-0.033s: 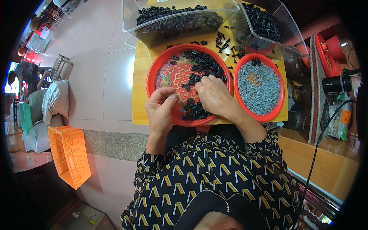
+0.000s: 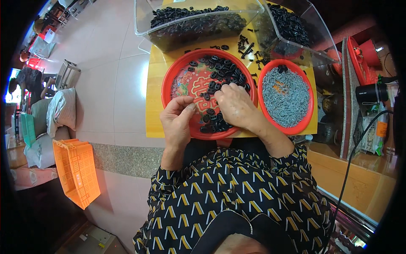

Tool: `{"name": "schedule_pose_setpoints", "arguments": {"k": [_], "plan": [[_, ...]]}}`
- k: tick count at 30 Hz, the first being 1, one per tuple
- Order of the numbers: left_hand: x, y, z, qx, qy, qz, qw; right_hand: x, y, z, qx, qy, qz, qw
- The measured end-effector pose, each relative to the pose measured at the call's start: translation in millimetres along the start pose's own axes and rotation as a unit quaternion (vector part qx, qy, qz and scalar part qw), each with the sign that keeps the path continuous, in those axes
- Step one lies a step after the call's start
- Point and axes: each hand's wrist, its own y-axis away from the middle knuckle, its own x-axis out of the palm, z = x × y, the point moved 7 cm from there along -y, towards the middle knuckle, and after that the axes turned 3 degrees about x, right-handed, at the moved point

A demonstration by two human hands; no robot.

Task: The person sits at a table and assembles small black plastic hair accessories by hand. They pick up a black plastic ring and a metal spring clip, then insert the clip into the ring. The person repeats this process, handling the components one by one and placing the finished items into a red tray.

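Note:
A round red tray [image 2: 168, 80] with a printed floral bottom holds many small black plastic pieces [image 2: 228, 70], oval with two holes. My left hand [image 2: 176, 122] is over the tray's left part, thumb and forefinger pinched together; what lies between the tips is too small to make out. Across from it, my right hand [image 2: 237, 106] is closed with curled fingers above the black pieces, its fingertips turned toward my left hand. Whatever the right fingers grip is hidden by the hand. To the right, a smaller red tray [image 2: 312, 99] holds a heap of small silvery metal screws [image 2: 287, 101].
Two clear plastic bins [image 2: 198, 25] [image 2: 292, 29] full of black parts stand at the back of the yellow table [image 2: 154, 122]. Loose black pieces [image 2: 247, 48] lie before them. An orange crate [image 2: 78, 173] stands on the floor at left; a black cable [image 2: 351, 148] hangs at right.

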Motion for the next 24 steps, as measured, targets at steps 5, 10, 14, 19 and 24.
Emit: {"name": "schedule_pose_setpoints", "arguments": {"k": [5,10,14,19,24], "plan": [[1,2,3,-0.030,0.010,-0.006,1.000,-17,-1,-8,-0.007,-0.130,-0.064,0.989],[12,2,9,-0.072,0.101,0.041,0.991,-9,8,-20,0.170,-0.571,0.014,0.803],[21,5,12,-0.071,0.104,0.043,0.991,2,11,-5,0.183,-0.750,-0.019,0.635],[26,7,18,-0.046,0.053,0.065,0.995,14,8,-4,0.172,-0.779,-0.094,0.595],[29,11,23,-0.066,0.032,0.066,0.995,13,15,-1,0.180,-0.732,-0.117,0.647]]}}
